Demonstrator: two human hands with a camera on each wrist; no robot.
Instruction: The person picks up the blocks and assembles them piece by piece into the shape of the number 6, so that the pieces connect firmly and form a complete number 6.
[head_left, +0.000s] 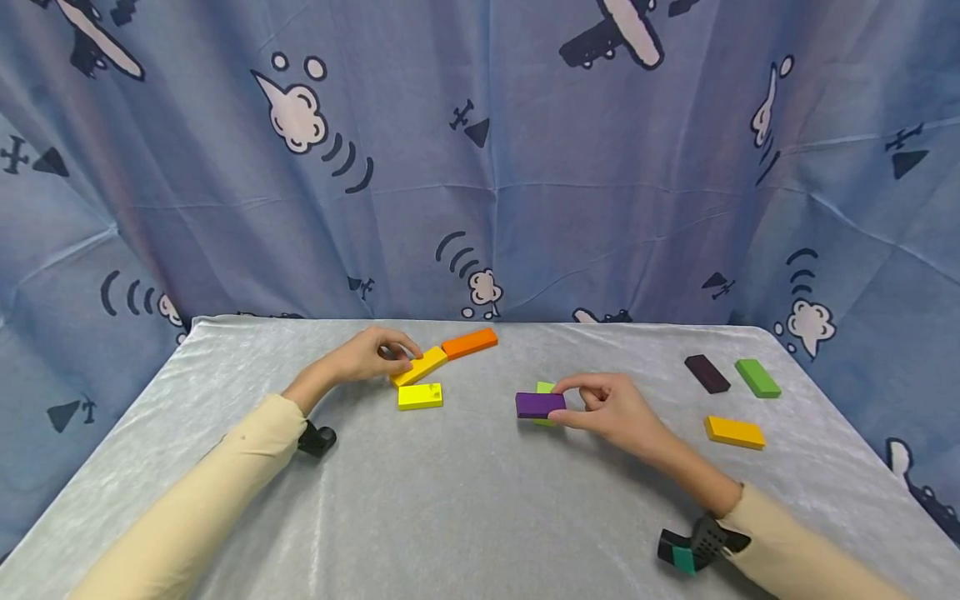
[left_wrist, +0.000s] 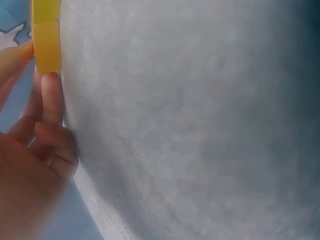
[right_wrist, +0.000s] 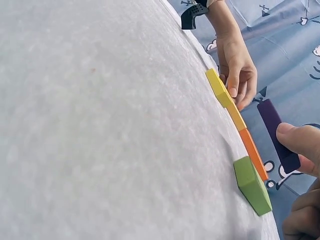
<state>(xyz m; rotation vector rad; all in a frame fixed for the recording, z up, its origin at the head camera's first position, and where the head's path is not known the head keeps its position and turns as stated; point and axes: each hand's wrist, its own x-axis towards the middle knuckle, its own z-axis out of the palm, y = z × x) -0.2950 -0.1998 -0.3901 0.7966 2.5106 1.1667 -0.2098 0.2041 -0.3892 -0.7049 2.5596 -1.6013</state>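
My right hand pinches a purple block by one end, between thumb and fingertips. In the right wrist view the purple block is raised off the cloth. Beneath it, partly hidden in the head view, lies a light green block. The thumb and fingers of my left hand grip the near end of an amber block lying at a slant on the table. An orange block meets its far end. Just in front sits a bright yellow block.
Toward the right side of the cloth-covered table lie a dark brown block, a green block and an orange-yellow block. A blue patterned curtain hangs behind the table's far edge.
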